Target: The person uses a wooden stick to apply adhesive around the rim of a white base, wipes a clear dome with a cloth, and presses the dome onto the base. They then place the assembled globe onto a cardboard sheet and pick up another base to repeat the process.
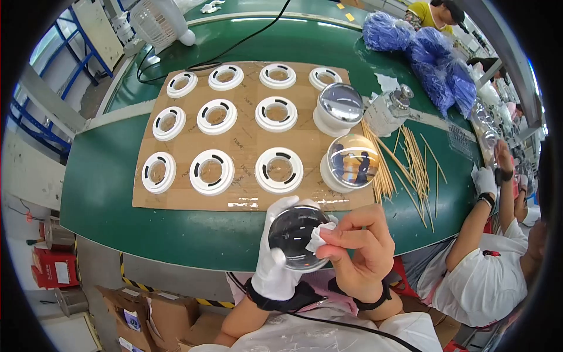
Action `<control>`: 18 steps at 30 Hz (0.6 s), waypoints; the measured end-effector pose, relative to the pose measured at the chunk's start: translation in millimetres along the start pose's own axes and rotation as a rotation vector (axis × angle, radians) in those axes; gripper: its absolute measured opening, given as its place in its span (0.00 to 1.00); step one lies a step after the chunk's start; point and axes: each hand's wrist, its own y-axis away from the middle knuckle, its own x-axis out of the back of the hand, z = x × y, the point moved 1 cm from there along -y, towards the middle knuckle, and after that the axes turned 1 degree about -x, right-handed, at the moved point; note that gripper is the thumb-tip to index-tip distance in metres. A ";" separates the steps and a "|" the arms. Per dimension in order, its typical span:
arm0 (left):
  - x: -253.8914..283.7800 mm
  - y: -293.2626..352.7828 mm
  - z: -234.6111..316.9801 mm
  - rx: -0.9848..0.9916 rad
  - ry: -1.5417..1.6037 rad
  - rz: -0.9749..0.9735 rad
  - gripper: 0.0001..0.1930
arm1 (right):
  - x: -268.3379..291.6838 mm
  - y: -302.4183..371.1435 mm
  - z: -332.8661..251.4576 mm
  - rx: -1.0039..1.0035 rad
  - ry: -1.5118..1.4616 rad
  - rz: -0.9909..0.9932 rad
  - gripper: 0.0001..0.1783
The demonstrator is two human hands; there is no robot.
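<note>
My left hand [272, 278], in a white glove, is wrapped round a dark, shiny, round glass lens [287, 237] just off the table's near edge. My bare right hand [365, 253] pinches a small white wipe [317, 237] and presses it on the lens's right side. Beyond my hands, several white rings [278, 186] with dark curved slots stand in rows on a cardboard sheet [246, 142]. At the sheet's right side, a clear glass lens [353, 161] and a silvery-looking one [340, 104] each rest on a white base.
Thin wooden sticks [413, 170] lie scattered right of the cardboard, near a clear bottle with a metal cap [387, 111]. A fan [157, 24] and black cable stand at the back left. Blue plastic-wrapped bundles [437, 64] lie at the back right. Co-workers [481, 264] sit along the right.
</note>
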 end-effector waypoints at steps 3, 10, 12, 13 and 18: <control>5.6 0.4 -0.3 0.049 -0.330 -0.008 0.54 | 5.5 -12.3 -4.0 0.030 0.102 -0.027 0.16; -2.1 -3.3 0.4 0.078 -0.514 0.010 0.48 | 15.7 -19.3 -4.8 0.250 0.182 -0.321 0.16; -3.8 -4.1 -0.4 -0.003 -0.747 -0.075 0.46 | 24.1 -22.5 -5.6 0.261 0.185 -0.376 0.18; -5.6 -4.8 -0.8 -0.003 -0.742 -0.072 0.46 | 27.1 -25.5 -2.5 0.260 0.187 -0.382 0.18; -10.9 -5.1 -4.9 -0.023 -0.830 -0.130 0.44 | 19.9 -28.1 5.1 0.041 0.218 -0.227 0.12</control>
